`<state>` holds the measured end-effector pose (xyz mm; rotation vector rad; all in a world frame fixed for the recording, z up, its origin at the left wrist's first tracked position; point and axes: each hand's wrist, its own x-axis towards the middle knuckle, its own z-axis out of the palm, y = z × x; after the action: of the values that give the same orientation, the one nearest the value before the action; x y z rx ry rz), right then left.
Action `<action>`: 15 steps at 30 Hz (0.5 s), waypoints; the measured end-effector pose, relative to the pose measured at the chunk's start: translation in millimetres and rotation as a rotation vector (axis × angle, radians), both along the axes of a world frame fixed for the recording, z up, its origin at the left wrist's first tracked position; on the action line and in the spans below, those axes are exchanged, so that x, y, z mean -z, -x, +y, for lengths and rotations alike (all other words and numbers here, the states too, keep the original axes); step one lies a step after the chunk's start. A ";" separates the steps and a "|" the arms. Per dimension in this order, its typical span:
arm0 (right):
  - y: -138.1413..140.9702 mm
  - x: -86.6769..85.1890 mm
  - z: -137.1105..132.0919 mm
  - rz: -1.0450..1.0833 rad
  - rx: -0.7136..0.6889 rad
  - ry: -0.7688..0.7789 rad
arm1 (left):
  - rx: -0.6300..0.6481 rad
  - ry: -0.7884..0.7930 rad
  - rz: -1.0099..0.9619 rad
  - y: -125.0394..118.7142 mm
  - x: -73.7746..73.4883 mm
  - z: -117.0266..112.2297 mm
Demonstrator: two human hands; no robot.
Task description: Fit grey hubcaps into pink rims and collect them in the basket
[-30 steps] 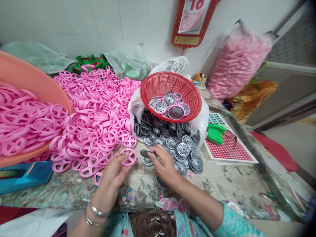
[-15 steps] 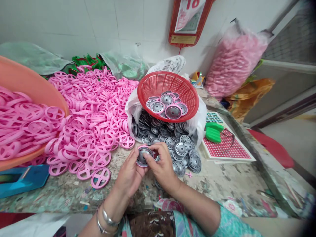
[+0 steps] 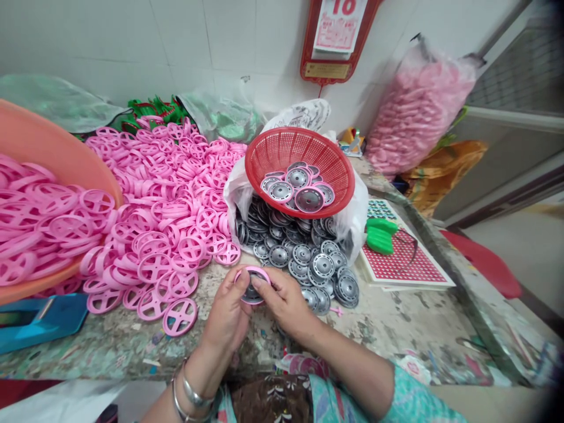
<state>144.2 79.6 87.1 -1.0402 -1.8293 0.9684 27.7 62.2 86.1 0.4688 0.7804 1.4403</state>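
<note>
Both hands grip one small toy wheel [image 3: 251,295], a grey hubcap disc inside a pink rim, held above the table's front part. My left hand [image 3: 225,311] closes on its left side with the thumb on the face. From the right, my right hand [image 3: 286,302] holds the wheel, its thumb pressed on the grey disc. Just behind my right hand lie loose grey hubcap discs [image 3: 323,266], spilling from a white plastic bag [image 3: 358,220]. Left of my hands is a large heap of pink wheel rims [image 3: 180,317].
A red mesh basket [image 3: 339,158] with several pink-and-grey wheels rests on the bag. An orange tub [image 3: 83,158] of pink rims stands at left, near a blue tape dispenser [image 3: 48,326]. Right are sticker sheets [image 3: 414,264] under a green plastic piece [image 3: 380,236].
The wheel has moved slightly left and down and tilted, with both thumbs now pressing on it. My right hand has shifted left with it. The wall calendar's lifted page now hangs flat.
</note>
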 end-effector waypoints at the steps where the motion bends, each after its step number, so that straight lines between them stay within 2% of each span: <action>1: 0.6 1.7 0.5 0.006 -0.011 0.006 | 0.003 0.015 -0.008 0.2 0.2 0.0; 5: -6.6 -2.2 14.0 -0.048 -0.039 -0.014 | 0.101 0.040 -0.001 4.5 -1.1 -1.0; 8: -23.1 -21.6 38.0 -0.062 0.105 -0.062 | 0.115 0.056 0.142 15.5 3.0 -3.5; 12: -52.6 -59.1 86.7 0.207 0.271 -0.065 | 0.009 0.046 0.574 45.8 17.8 -8.3; 15: -72.8 -78.6 127.7 0.281 0.345 -0.184 | -0.176 -0.043 1.026 77.6 25.7 -7.6</action>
<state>217.0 207.3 165.7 -1.0073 -1.4217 0.6853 -49.8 54.6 60.5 1.2359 1.6256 1.3324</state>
